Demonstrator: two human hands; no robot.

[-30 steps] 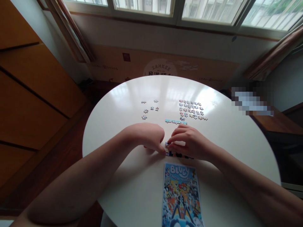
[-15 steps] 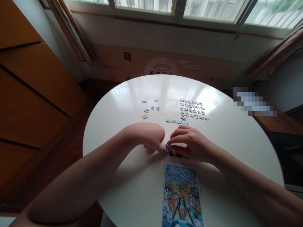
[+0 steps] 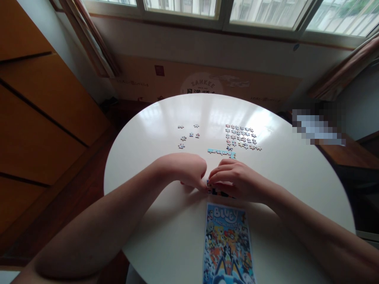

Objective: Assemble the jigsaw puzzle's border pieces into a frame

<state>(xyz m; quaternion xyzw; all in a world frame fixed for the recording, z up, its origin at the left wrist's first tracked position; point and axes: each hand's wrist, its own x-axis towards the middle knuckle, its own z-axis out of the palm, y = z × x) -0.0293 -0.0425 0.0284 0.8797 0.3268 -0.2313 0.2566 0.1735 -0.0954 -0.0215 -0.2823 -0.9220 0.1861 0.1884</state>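
Note:
Both hands meet over a strip of dark-coloured joined puzzle pieces (image 3: 222,193) lying flat on the white table (image 3: 160,240). My left hand (image 3: 189,169) has its fingers curled, with the thumb and fingertips at the strip's left end. Bent over the same end from above, my right hand (image 3: 239,179) pinches down on a puzzle piece (image 3: 209,186) there, partly hidden by the fingers. Beyond the hands lies a light-blue joined edge strip (image 3: 217,151), bent down at its right end. Nearer to me is the Bluey picture sheet (image 3: 227,240).
Several loose puzzle pieces (image 3: 240,136) lie in rows at the far right of the table. A few more loose pieces (image 3: 183,138) are scattered at the far left. Windows (image 3: 180,6) and a low wall panel (image 3: 133,79) stand behind the table.
My right hand has shifted slightly left and down, its fingertips closing over the piece at the strip's left end. My left hand is nearly unmoved.

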